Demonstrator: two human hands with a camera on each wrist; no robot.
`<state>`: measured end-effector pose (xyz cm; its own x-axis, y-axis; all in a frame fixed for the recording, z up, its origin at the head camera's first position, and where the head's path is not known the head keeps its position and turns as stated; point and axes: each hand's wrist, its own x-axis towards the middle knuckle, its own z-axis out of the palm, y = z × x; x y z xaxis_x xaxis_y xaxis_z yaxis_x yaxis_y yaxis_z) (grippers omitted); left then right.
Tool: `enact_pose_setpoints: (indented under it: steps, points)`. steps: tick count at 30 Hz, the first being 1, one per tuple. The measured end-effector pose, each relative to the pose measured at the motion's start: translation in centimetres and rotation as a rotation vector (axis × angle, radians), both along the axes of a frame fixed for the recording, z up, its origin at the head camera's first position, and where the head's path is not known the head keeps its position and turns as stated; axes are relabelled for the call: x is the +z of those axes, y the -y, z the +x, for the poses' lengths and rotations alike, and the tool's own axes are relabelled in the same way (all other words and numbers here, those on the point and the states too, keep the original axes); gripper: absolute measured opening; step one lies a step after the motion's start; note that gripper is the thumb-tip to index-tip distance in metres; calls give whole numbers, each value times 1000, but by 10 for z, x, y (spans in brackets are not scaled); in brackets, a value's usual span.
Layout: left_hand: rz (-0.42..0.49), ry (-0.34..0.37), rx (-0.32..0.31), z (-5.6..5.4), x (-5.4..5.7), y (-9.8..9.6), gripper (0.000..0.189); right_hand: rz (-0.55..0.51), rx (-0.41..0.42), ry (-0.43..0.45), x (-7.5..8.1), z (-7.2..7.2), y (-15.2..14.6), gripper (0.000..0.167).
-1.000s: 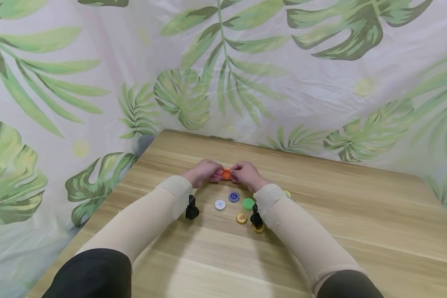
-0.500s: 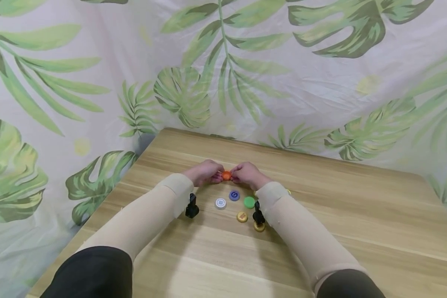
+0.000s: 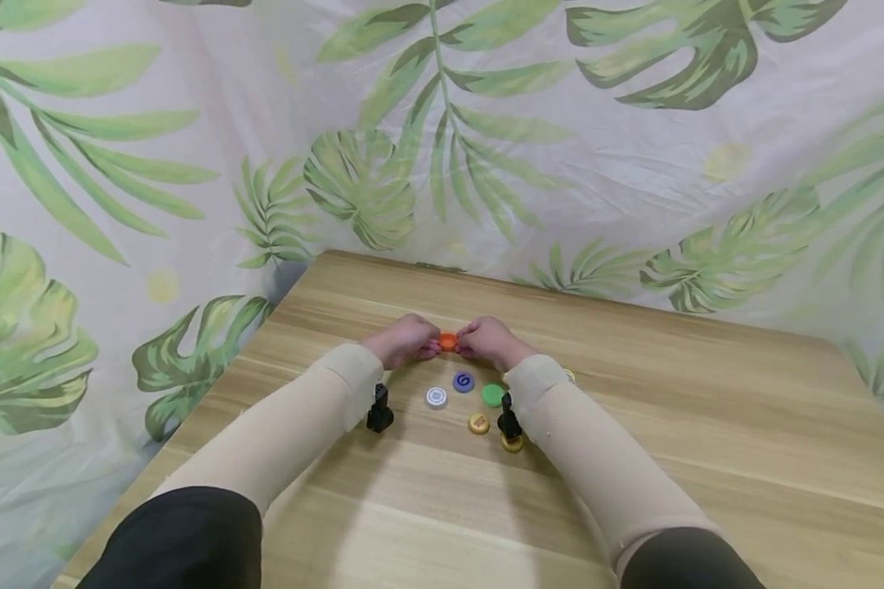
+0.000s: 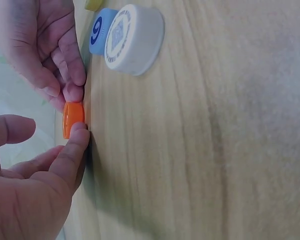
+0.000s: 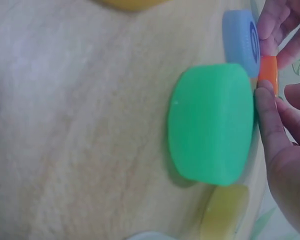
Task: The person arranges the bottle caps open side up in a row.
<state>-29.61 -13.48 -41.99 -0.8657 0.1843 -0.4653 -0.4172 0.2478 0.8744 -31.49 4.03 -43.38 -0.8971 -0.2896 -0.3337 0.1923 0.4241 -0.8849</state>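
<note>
The fingers (image 4: 70, 157) of the left hand (image 3: 410, 339) are pressing lightly, nearly straight, against one side of an orange bottle cap (image 3: 447, 342), while the left thumb (image 4: 15, 128) is standing clear of it. The right hand (image 3: 488, 339) is touching the opposite side with extended fingers, its right thumb (image 5: 298, 96) also staying off the cap; neither hand is clenching. The orange cap is sitting between the two hands on the wooden tabletop (image 3: 670, 409), its hollow side facing up. Nearer the person, a blue cap (image 3: 463, 382) with a dark curled mark is lying between a white printed cap (image 3: 436, 397) and a green cap (image 3: 492, 395). A gold cap (image 3: 478, 423) is resting closer still, and a second gold cap (image 3: 512, 444) is showing partly behind a black wrist-worn device (image 3: 509, 419). Beyond the tabletop, leaf-patterned cloth (image 3: 486, 188) is hanging.
</note>
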Motion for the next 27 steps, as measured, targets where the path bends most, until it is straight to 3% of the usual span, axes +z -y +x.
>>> enact_pose_setpoints:
  steps: [4,12,20,27]
  points:
    - [12,-2,39,-2,0,-1,36,-11,-13,12,3,-2,-2,27]
    - [38,14,52,2,-3,1,33,6,26,28,0,-3,-10,30]
    - [-130,-138,-108,10,-6,1,21,63,67,-2,9,-6,-39,30]
    - [-202,-155,-171,13,-7,-4,18,122,110,-7,13,-2,-72,30]
